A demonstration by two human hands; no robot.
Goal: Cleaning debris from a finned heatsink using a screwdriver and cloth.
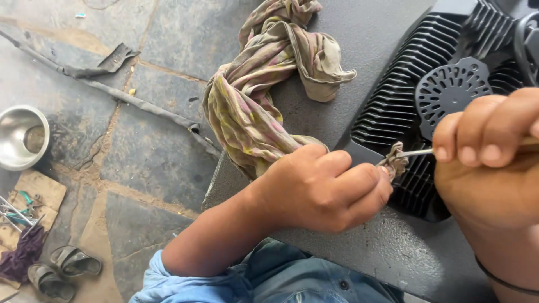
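Nearest the camera, the person's right hand (494, 168) fills the lower right corner, fingers curled tight around a thin metal rod (416, 152) that pokes out leftward from the closed grip; a dark band circles that wrist. Just left of it, the left hand (325, 188) is also closed, thumb and fingers pinching a small twisted end of a rag (394, 160) right where the rod's tip meets it. Below the left forearm shows a blue sleeve (168, 280) and some denim.

Both hands rest over a dark grey panel (359, 67) that carries a black plastic casing (404, 106) with rows of ribbed vents and a round perforated grille (452, 90). The pinched bit of cloth sits against the casing's lower vents. From the left hand the rag runs back across the panel in a long, crumpled, faded twist of pinkish and yellowish cloth, its far end bunched near the upper edge.

Further off, on the stone floor (151, 151) to the left, lie a long dark rubber strip (112, 92), a steel bowl (19, 137), a wooden board with small tools (22, 210), and a pair of sandals (62, 269).
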